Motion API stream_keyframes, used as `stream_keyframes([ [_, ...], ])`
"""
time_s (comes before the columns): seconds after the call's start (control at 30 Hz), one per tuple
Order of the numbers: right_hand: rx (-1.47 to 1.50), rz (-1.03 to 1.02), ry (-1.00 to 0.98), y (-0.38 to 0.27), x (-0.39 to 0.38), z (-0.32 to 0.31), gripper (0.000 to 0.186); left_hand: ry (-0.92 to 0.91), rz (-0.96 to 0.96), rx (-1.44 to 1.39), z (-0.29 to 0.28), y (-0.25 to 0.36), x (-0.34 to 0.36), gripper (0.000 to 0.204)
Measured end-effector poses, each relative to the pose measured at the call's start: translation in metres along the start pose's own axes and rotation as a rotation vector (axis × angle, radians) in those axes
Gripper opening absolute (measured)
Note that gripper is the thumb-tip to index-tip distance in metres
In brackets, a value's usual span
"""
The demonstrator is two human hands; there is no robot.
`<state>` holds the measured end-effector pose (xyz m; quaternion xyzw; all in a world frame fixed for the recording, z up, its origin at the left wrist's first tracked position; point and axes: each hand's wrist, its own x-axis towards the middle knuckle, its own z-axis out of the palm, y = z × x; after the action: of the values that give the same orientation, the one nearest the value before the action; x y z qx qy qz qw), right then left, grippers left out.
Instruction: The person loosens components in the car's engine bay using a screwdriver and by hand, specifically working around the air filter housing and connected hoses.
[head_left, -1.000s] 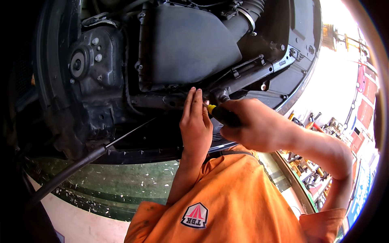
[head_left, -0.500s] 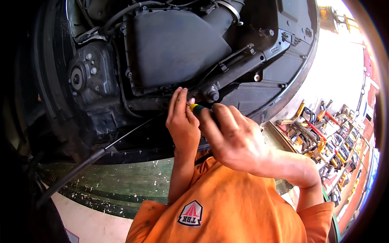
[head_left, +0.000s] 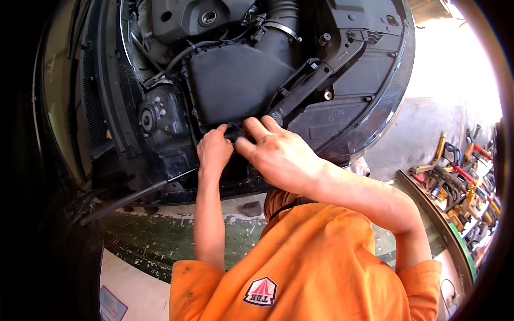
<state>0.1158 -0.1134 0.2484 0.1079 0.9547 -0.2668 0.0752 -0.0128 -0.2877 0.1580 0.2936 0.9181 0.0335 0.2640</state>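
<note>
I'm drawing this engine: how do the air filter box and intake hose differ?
The air filter box is wide and boxy; the intake hose is narrower and tubular. The box's top looks smooth; the hose has ridges. The box lies near the right hand; the hose, farther. Both look black.

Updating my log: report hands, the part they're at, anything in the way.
Left hand, right hand: close together, grip unclear. Black box-shaped cover: just beyond both, contact unclear. Possible obstruction: dark strut near left hand.

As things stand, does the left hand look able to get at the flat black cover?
Probably yes: the left hand is by the near edge of the black cover, and the right hand leaves most of the top uncovered.
</note>
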Motion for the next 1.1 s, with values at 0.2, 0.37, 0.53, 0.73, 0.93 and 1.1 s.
stream_keyframes([
  [0.2, 0.15, -0.094, 0.131, -0.002, 0.004, -0.008, 0.021, 0.064, 0.061, 0.023, 0.014, 0.007, 0.004, 0.024],
  [0.37, 0.13, -0.409, 0.172, 0.008, 0.011, -0.012, 0.036, 0.028, -0.02, 0.054, 0.005, 0.018, 0.006, 0.032],
  [0.53, -0.071, -0.277, 0.037, -0.002, 0.023, -0.016, 0.032, -0.022, -0.048, 0.048, -0.001, 0.017, 0.006, 0.045],
  [0.73, 0.039, -0.276, 0.072, -0.005, 0.012, -0.019, 0.03, -0.01, -0.014, -0.019, 0.006, 0.005, 0.011, 0.041],
  [0.93, 0.122, -0.299, 0.051, -0.002, 0.011, -0.024, 0.031, 0.045, -0.049, -0.026, 0.008, 0.011, 0.009, 0.031],
  [1.1, 0.095, -0.53, 0.176, 0.01, 0.015, -0.013, 0.029, 0.077, -0.103, -0.07, 0.015, 0.01, 0.009, 0.027],
])
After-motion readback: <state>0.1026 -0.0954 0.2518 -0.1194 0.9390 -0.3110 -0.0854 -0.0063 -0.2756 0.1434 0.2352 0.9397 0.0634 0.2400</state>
